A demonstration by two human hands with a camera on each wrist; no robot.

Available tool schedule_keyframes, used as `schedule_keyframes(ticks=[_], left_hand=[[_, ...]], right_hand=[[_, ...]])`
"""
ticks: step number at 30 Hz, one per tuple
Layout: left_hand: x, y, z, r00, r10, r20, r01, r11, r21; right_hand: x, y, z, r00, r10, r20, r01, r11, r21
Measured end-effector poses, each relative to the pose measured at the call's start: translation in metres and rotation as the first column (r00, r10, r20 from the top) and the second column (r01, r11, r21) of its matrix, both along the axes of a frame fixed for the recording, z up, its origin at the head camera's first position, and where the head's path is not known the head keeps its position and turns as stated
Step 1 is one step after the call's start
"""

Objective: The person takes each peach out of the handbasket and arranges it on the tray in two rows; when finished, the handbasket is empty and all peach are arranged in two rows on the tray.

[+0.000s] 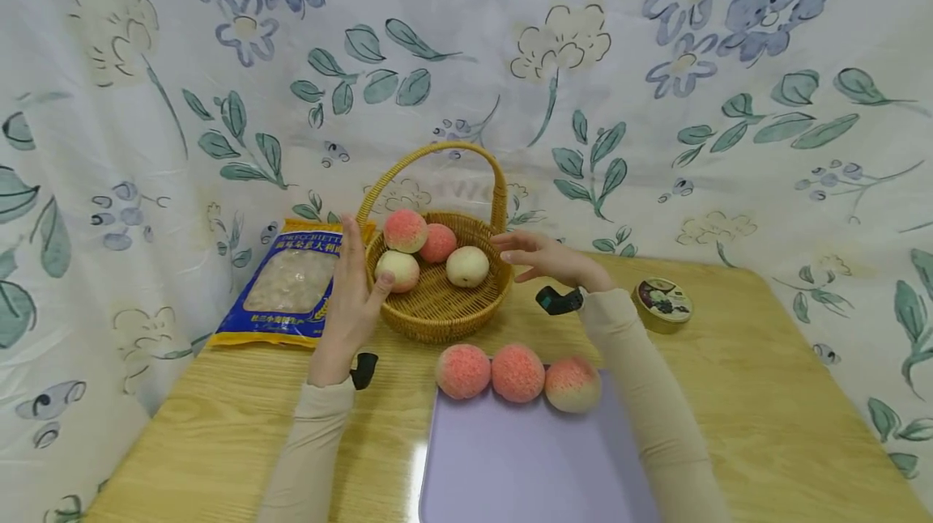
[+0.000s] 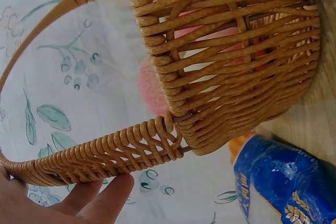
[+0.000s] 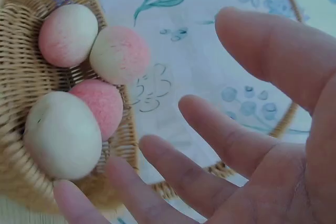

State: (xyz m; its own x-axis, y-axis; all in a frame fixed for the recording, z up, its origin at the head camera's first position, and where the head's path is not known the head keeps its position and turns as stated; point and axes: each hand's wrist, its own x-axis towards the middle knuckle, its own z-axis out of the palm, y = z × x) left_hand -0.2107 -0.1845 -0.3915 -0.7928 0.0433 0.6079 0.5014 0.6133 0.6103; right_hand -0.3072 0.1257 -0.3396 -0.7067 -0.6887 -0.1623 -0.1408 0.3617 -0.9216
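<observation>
A wicker basket (image 1: 445, 321) with an upright arched handle holds several pink-and-cream peaches (image 1: 405, 231). Beside its left rim, my left hand (image 1: 350, 304) is raised with straight fingers, the thumb pointing toward the basket. In the left wrist view, the left fingertips (image 2: 113, 198) appear close to the handle (image 2: 100, 156). My right hand (image 1: 550, 260) hovers at the right rim, holding nothing. The right wrist view has its fingers spread, near a pale peach (image 3: 63, 135) inside the basket.
Three peaches (image 1: 517, 373) sit in a row along the far edge of a lilac tray (image 1: 532, 458). To the left lies a blue-and-yellow pasta bag (image 1: 291, 288), partly behind my left hand. A small round tin (image 1: 662, 304) stands right of my right wrist. A floral curtain (image 1: 466, 86) hangs behind.
</observation>
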Motion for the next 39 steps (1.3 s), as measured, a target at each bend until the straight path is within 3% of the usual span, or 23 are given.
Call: schedule_keyframes(ticks=[4, 9, 12, 16, 17, 20, 23, 25, 28, 32, 35, 39], left_hand=[[0.0, 0.003, -0.002, 1.0, -0.005, 0.003, 0.005, 1.0, -0.003], [0.001, 0.008, -0.004, 1.0, -0.012, 0.007, 0.012, 1.0, -0.004], [0.001, 0.011, -0.005, 1.0, -0.024, 0.004, 0.024, 1.0, -0.005], [0.002, 0.013, -0.005, 1.0, -0.025, -0.013, 0.024, 1.0, -0.008], [0.002, 0.014, -0.005, 1.0, -0.022, -0.017, 0.022, 1.0, -0.01], [0.002, 0.015, -0.004, 1.0, -0.021, -0.018, 0.021, 1.0, -0.013], [0.001, 0.015, -0.003, 1.0, -0.024, -0.016, 0.024, 1.0, -0.016], [0.002, 0.015, -0.002, 1.0, -0.019, -0.022, 0.019, 1.0, -0.017], [0.001, 0.012, -0.001, 1.0, -0.01, -0.03, 0.01, 1.0, -0.017], [0.001, 0.009, -0.001, 1.0, -0.002, -0.018, 0.002, 1.0, -0.016], [0.001, 0.007, -0.002, 1.0, 0.006, -0.013, -0.006, 1.0, -0.02], [0.0, 0.001, -0.001, 1.0, 0.015, -0.022, -0.016, 1.0, -0.027]], right_hand=[[-0.013, -0.017, -0.002, 0.997, -0.062, 0.04, 0.062, 0.998, -0.005], [-0.028, -0.036, -0.015, 0.988, -0.141, 0.067, 0.136, 0.988, 0.073], [-0.037, -0.046, -0.026, 0.985, -0.171, 0.023, 0.166, 0.976, 0.143], [-0.054, -0.055, -0.048, 0.983, -0.159, -0.095, 0.177, 0.956, 0.235], [-0.066, -0.054, -0.061, 0.984, -0.14, -0.114, 0.162, 0.962, 0.221], [-0.078, -0.059, -0.078, 0.987, -0.124, -0.101, 0.147, 0.951, 0.273], [-0.075, -0.067, -0.08, 0.991, -0.111, -0.075, 0.13, 0.934, 0.333], [-0.06, -0.074, -0.068, 0.992, -0.104, -0.071, 0.123, 0.914, 0.386], [-0.044, -0.08, -0.056, 0.992, -0.06, -0.11, 0.099, 0.915, 0.392], [-0.04, -0.083, -0.054, 0.986, -0.016, -0.164, 0.079, 0.92, 0.384], [-0.041, -0.081, -0.052, 0.985, -0.025, -0.169, 0.081, 0.939, 0.333], [-0.038, -0.073, -0.042, 0.99, -0.067, -0.127, 0.089, 0.98, 0.178]])
